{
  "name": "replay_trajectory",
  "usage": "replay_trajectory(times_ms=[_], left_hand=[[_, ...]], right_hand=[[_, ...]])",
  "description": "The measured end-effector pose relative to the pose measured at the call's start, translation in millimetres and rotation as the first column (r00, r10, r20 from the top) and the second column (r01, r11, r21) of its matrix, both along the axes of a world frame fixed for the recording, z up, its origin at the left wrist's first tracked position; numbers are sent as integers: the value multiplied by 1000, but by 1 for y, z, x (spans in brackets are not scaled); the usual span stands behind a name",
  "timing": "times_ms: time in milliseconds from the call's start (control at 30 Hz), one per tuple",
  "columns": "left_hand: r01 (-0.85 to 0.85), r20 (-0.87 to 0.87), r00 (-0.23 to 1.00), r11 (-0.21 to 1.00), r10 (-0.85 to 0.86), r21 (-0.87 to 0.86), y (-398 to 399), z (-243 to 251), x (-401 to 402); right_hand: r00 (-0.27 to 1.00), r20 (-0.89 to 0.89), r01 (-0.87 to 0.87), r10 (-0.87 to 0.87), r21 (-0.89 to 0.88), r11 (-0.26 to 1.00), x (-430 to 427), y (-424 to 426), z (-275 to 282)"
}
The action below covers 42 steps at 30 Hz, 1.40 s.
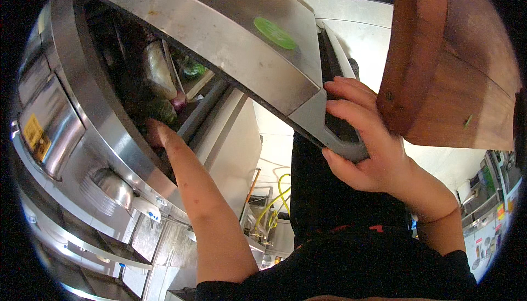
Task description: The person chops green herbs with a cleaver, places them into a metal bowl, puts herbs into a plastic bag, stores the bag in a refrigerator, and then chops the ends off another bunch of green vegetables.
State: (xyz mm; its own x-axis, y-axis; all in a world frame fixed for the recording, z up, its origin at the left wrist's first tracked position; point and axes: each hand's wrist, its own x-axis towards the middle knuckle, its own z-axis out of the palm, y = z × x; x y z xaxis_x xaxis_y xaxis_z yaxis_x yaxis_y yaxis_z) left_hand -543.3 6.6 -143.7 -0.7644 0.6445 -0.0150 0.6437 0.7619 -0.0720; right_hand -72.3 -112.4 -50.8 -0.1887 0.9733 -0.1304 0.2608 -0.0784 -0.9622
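My right hand (370, 144) is wrapped around the grey handle (348, 148) at the corner of a stainless-steel door (230, 49), which stands ajar. Through the gap, my left hand (156, 133) reaches into a dark storage compartment; its fingers are lost in shadow, so I cannot tell their grip. Just beyond it sits a rounded dark-green vegetable (161, 111), with a purple onion (178, 102) beside it. A pale item in clear plastic wrap (158, 73) lies farther in. Across a thin divider is a wrapped green vegetable (193, 69).
A thick brown wooden board (457, 91) juts in at the right, close to my right knuckles. A green oval sticker (274, 33) marks the door's face. To the left are a metal bowl (112, 186) and steel shelving (86, 229). A yellow hose (267, 214) hangs lower down.
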Motion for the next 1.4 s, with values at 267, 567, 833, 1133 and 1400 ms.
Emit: replay_trajectory(times_ms=[267, 567, 833, 1133, 1400], left_hand=[[802, -106, 574, 532, -812, 271, -63, 14, 80], [639, 453, 447, 630, -771, 441, -168, 131, 140], [513, 497, 376, 622, -782, 591, -188, 220, 94], [182, 434, 634, 670, -639, 720, -155, 205, 24], [-51, 590, 518, 666, -619, 744, -29, 223, 31]], right_hand=[[995, 29, 96, -95, -44, 994, -11, -5, 11], [977, 201, -25, 71, -226, 974, -96, -24, 33], [762, 479, -455, 435, -82, 887, -184, 3, 62], [807, 445, -517, 389, 212, 829, -228, 64, 120], [947, 267, -244, 177, 242, 939, -223, 124, 137]])
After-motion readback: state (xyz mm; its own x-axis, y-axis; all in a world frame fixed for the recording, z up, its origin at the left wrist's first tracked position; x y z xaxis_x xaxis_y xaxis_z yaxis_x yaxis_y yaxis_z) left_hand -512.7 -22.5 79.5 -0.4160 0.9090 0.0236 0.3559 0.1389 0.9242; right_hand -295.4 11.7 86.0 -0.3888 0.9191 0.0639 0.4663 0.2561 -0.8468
